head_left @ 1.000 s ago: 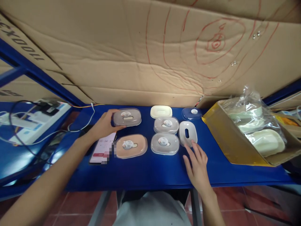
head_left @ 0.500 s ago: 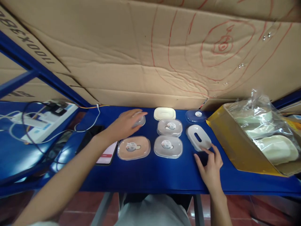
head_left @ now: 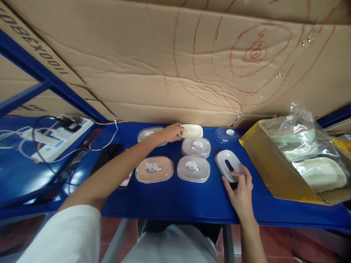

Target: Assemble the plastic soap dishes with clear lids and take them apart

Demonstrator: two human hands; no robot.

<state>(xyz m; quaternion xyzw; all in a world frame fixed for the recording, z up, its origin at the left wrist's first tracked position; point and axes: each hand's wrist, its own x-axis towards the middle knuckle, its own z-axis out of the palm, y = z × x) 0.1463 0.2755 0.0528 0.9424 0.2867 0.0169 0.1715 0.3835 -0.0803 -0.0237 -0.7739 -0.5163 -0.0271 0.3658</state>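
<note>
My left hand grips the left end of a cream tray at the back of the blue table. My right hand holds the near end of a white oval dish with a dark slot, between thumb and fingers. Left of that dish lie two grey lidded dishes, one behind the other. A peach lidded dish sits to their left. Behind it, a clear-lidded dish is partly covered by my left arm. A clear lid with a round label lies at the back right.
On the right stands an open cardboard box with bagged pale dishes. A phone lies partly under my left forearm. A power strip with cables is at the left. Cardboard rises behind the table.
My left hand has moved right, from the clear-lidded dish to the cream tray. My right hand has closed on the white dish, which has shifted slightly toward me.
</note>
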